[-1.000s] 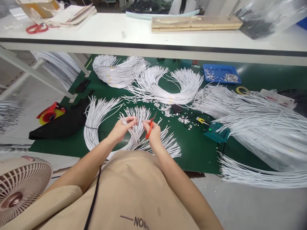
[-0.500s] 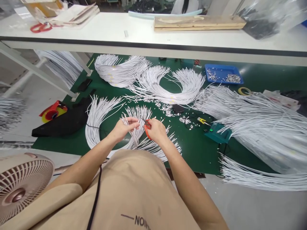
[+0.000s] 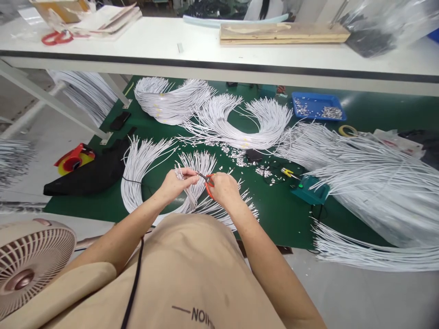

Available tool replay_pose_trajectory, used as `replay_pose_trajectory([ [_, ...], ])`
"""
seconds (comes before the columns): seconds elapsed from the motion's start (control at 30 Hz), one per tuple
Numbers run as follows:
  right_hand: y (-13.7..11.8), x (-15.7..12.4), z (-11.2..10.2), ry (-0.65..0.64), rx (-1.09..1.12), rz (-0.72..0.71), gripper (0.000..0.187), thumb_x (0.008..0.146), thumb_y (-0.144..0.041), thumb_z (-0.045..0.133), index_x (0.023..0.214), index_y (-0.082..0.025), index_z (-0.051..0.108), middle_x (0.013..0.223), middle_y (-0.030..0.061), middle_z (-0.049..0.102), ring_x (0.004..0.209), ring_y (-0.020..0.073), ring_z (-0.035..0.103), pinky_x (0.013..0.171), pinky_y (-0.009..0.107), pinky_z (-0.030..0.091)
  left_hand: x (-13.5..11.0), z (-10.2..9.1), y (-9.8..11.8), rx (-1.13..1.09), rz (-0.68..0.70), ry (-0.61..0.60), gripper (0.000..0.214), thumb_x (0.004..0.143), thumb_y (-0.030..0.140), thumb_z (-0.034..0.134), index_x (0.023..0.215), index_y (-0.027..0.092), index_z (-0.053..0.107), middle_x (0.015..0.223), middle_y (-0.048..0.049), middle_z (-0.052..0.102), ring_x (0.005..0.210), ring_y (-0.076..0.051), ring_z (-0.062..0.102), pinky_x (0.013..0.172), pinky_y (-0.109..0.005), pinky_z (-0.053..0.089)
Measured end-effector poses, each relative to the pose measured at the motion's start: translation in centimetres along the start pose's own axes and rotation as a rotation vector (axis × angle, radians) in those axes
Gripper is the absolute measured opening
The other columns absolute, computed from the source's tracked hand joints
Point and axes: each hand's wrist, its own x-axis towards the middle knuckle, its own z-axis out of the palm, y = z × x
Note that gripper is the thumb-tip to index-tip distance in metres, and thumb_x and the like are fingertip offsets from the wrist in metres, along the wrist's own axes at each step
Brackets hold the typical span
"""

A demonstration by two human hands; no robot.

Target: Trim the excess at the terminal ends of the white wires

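My left hand (image 3: 178, 183) is closed around a few white wires (image 3: 179, 172), their ends at its fingertips. My right hand (image 3: 224, 186) grips red-handled pliers (image 3: 208, 183), though the tool is small in view and could be cutters. Their dark jaws reach left to the left fingertips; whether they close on a wire end I cannot make out. Under and around both hands lies a curved bundle of white wires (image 3: 199, 162), its ends fanned upward. More of this bundle (image 3: 132, 187) loops round on the left, and loose wire ends (image 3: 248, 205) spread to the right.
Other white wire bundles (image 3: 247, 137) lie behind, with a large pile (image 3: 380, 183) at right. Small metal bits (image 3: 238, 157) litter the green table (image 3: 274, 219). A blue tray (image 3: 318, 96), a green device (image 3: 310, 189) and a tape dispenser (image 3: 73, 160) stand around. A white shelf (image 3: 154, 39) crosses above.
The pliers have moved slightly left, their jaws now at my left fingertips instead of apart from them. My left hand has barely moved.
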Motion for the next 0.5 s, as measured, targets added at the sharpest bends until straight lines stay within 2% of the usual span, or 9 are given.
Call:
replay_pose_trajectory([
  [0.17,-0.2,-0.4,0.9,0.003,0.070,0.023,0.023,0.082,-0.036,0.050,0.078,-0.019,0.064,0.081,0.0082,0.063,0.079,0.0192,0.057,0.066,0.028,0.037,-0.1,0.3,0.1,0.063,0.004,0.023,0.026,0.064,0.033,0.068,0.079,0.013,0.067,0.060,-0.0028,0.061,0.055,-0.014,0.053,0.052,-0.025,0.037],
  [0.3,0.3,-0.4,1.1,0.001,0.220,0.049,0.016,0.078,-0.030,0.053,0.072,-0.019,0.063,0.077,0.0049,0.062,0.074,0.0155,0.056,0.061,0.024,0.035,-0.1,0.4,0.2,0.077,0.001,0.010,0.025,0.066,0.034,0.066,0.081,0.013,0.067,0.060,-0.0034,0.062,0.056,-0.014,0.054,0.053,-0.025,0.038],
  [0.4,0.7,0.0,1.0,0.011,0.476,0.164,0.016,0.073,-0.032,0.057,0.069,-0.017,0.063,0.072,0.0019,0.062,0.066,0.0129,0.054,0.059,0.023,0.036,-0.2,0.4,0.2,0.085,0.005,0.011,0.028,0.065,0.034,0.068,0.083,0.013,0.067,0.063,-0.0043,0.063,0.059,-0.015,0.056,0.054,-0.025,0.039],
  [0.5,0.3,0.7,0.7,0.097,0.887,0.248,0.022,0.071,-0.036,0.057,0.074,-0.017,0.066,0.070,0.0002,0.062,0.065,0.0115,0.054,0.062,0.022,0.039,-0.2,0.6,0.3,0.073,0.010,0.011,0.031,0.063,0.035,0.069,0.085,0.013,0.066,0.066,-0.0046,0.063,0.059,-0.015,0.055,0.054,-0.026,0.039],
])
